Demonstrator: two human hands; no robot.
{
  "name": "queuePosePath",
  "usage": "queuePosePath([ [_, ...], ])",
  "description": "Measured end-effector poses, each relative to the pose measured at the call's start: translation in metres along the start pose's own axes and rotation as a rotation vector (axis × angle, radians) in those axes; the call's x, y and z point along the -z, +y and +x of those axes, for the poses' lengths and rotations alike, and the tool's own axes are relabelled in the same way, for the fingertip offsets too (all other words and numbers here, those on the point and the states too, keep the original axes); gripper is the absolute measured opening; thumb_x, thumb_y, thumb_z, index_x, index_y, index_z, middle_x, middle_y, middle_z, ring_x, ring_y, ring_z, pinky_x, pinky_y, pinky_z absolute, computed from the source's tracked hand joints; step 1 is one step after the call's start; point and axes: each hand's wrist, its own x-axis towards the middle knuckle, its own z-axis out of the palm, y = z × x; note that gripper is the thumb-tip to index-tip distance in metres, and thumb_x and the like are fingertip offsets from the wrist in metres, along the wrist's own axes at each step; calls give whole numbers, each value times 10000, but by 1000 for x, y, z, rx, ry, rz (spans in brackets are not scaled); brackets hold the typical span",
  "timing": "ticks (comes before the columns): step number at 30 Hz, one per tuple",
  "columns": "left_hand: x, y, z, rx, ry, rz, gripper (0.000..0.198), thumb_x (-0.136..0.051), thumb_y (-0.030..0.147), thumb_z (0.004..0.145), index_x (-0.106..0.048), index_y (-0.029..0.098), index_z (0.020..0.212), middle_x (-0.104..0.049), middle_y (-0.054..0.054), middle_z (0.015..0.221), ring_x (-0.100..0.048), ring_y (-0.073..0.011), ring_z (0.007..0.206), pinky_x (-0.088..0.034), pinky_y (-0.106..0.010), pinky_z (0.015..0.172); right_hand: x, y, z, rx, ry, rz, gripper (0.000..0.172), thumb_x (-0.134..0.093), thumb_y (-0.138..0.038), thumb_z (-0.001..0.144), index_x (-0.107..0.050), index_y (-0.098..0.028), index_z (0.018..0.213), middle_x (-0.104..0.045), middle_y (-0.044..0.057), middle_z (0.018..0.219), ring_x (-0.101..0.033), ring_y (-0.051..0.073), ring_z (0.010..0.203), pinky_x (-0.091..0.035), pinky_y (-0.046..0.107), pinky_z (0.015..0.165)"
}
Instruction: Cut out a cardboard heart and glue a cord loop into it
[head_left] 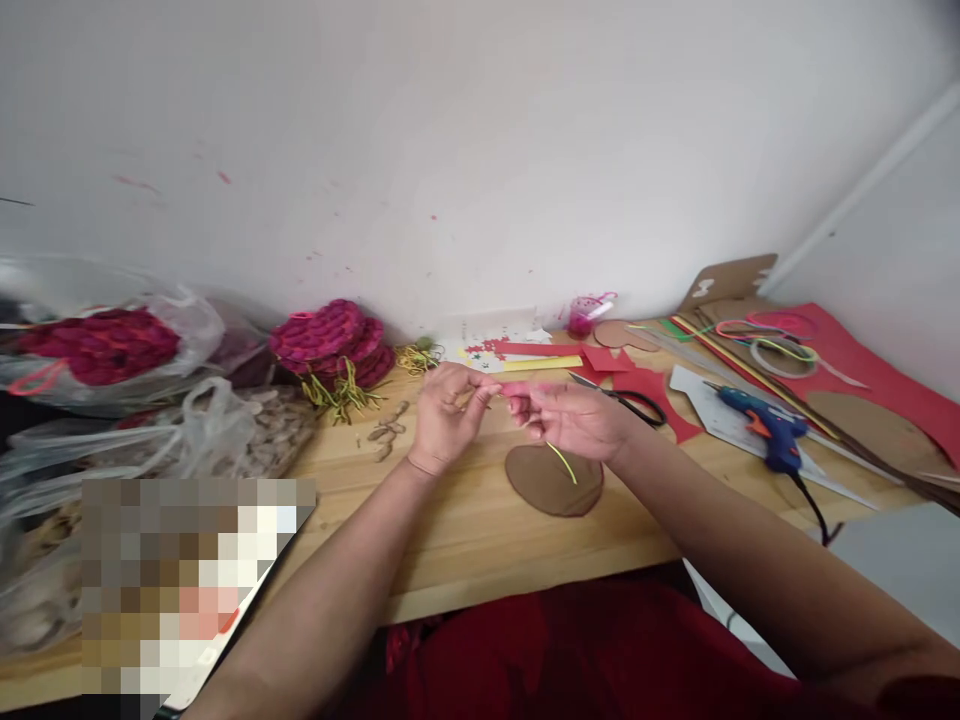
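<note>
My left hand (pixel 448 415) and my right hand (pixel 574 415) meet over the wooden table, fingertips close together. Between them is a small pinkish-red piece (pixel 511 388), pinched by my left thumb and forefinger and also held at my right fingertips. A thin yellow-green strand (pixel 561 462) hangs from under my right hand. Below it on the table lies a round brown cardboard disc (pixel 551 492). Peanuts (pixel 387 432) in their shells lie left of my left hand. The fingers partly hide the small piece.
Behind the hands are red paper pieces (pixel 652 390), black-handled scissors (pixel 641 406) and small stars (pixel 487 350). A blue glue gun (pixel 765 425) with its cord lies right. Magenta braided yarn (pixel 330 345), plastic bags (pixel 262 430) and a blurred-out screen (pixel 202 590) are left.
</note>
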Motion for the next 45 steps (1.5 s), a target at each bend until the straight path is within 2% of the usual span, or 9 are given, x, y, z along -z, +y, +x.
queuePosePath([
  [2,0,-4,1,64,11,-35,167,-655,342,905,-693,210,810,-710,-27,786,-632,-189,786,-468,-335,792,4,-5,0,65,68,-200,308,-761,-390,769,-774,-192,1005,-666,47,893,-572,150,791,-389,253,624],
  [6,2,-8,5,279,9,-89,146,-660,329,882,-666,198,816,-724,-26,815,-654,-177,786,-493,-310,788,13,-10,3,138,286,-973,153,-708,-292,814,-773,-180,896,-722,41,815,-596,152,727,-405,276,657],
  [9,2,-10,8,389,0,-180,132,-649,311,865,-646,193,805,-715,-16,764,-662,-162,736,-506,-288,746,16,-2,8,190,271,-1403,82,-693,-191,806,-773,-175,802,-736,43,762,-606,162,706,-392,287,667],
  [20,2,-23,6,550,-153,-249,150,-756,325,749,-746,180,789,-760,-39,779,-672,-169,694,-504,-275,655,14,21,29,376,123,-1705,153,-602,-100,834,-716,-156,748,-689,97,774,-554,224,802,-371,378,872],
  [26,1,-14,4,504,-285,-165,81,-738,267,789,-757,188,782,-773,-33,755,-696,-177,684,-520,-276,651,13,21,26,301,277,-1272,74,-607,-139,817,-646,-160,758,-636,67,766,-538,206,799,-384,355,792],
  [31,-5,9,-4,233,-141,-100,85,-714,277,863,-773,217,879,-792,-34,882,-722,-178,804,-549,-302,784,5,8,19,127,254,-446,242,-712,-408,786,-640,-177,795,-576,-3,719,-462,120,630,-306,266,574],
  [35,-6,17,-8,118,-59,-58,87,-693,256,892,-770,234,925,-794,-30,894,-727,-173,800,-555,-301,761,-8,5,17,-24,150,29,272,-849,-353,658,-676,-161,743,-556,5,690,-470,117,652,-281,254,538],
  [40,-5,13,-7,-7,-63,9,118,-652,212,919,-758,237,966,-789,-39,903,-719,-178,821,-550,-320,768,-18,13,17,-77,195,210,221,-858,-269,629,-699,-165,741,-578,17,714,-478,122,669,-302,245,536],
  [45,0,13,-4,-162,-155,144,184,-568,168,940,-742,225,924,-772,-59,880,-690,-193,832,-526,-354,798,-17,19,9,22,278,88,176,-836,-288,667,-724,-177,744,-613,32,744,-524,151,729,-345,271,578],
])
